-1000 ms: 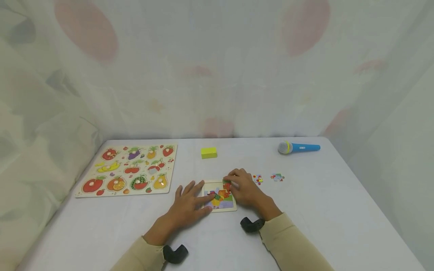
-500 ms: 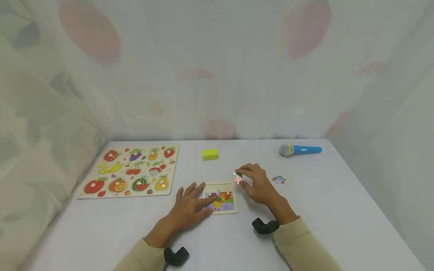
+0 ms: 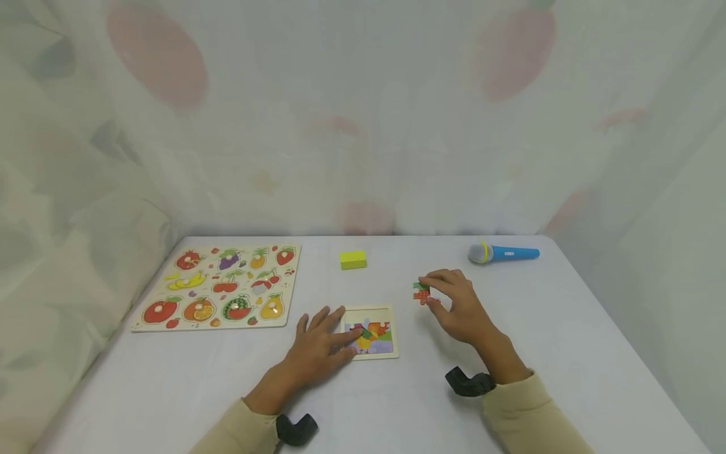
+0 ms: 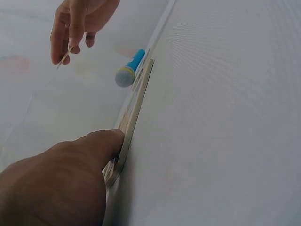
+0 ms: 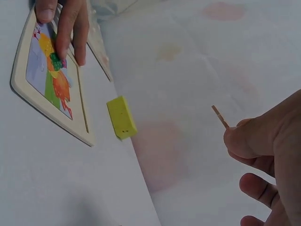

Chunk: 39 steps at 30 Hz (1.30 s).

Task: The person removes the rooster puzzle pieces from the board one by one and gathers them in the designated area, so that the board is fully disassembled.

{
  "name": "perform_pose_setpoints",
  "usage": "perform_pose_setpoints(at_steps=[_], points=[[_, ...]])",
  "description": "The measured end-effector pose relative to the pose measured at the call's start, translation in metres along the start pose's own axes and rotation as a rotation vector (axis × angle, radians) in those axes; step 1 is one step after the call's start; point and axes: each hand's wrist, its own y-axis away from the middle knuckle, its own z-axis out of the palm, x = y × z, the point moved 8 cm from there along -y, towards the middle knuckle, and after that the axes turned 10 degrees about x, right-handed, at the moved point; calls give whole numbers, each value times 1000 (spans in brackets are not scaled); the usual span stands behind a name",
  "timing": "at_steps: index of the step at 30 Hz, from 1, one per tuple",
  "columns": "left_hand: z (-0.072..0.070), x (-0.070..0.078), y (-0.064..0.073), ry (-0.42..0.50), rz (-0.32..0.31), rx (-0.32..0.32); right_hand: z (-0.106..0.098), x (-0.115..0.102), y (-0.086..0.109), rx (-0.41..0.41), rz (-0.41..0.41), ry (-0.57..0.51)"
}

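My left hand [image 3: 317, 347] lies with spread fingers on the small wooden jigsaw tray [image 3: 396, 343], its index finger touching the colourful picture pieces. Across the tray's upper part runs a bare pale strip, and the lower part holds fitted pieces. Right of the tray, my right hand [image 3: 462, 312] pinches a red and green jigsaw piece [image 3: 421, 292] between thumb and fingers. In the right wrist view this piece [image 5: 218, 115] shows edge-on, held up off the table. Loose pieces behind the right hand are mostly hidden.
A large fruit peg puzzle board [image 3: 287, 290] lies at the left. A yellow block [image 3: 353, 260] sits behind the tray, and a blue toy microphone [image 3: 505, 253] lies at the back right. A patterned curtain stands behind the table.
The right hand has lifted the red and green jigsaw piece from the tray's upper right corner and carried it to the right. The left hand stays on the tray.
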Motion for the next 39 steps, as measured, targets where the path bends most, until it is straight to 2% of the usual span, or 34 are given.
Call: perform_pose_setpoints(at_steps=[8, 16, 24, 32, 39], points=[[-1, 0, -1, -20, 14, 17, -23, 4, 3, 42, 15, 15], [2, -3, -1, -27, -26, 3, -42, 14, 7, 87, 14, 31], [1, -2, 0, -34, -33, 0, -57, 26, 10, 100, 21, 91], [0, -2, 0, -31, -36, 2, -76, 51, 17, 112, 55, 148], [-1, -1, -1, -28, -49, 4, -88, 89, 34, 92, 150, 197]])
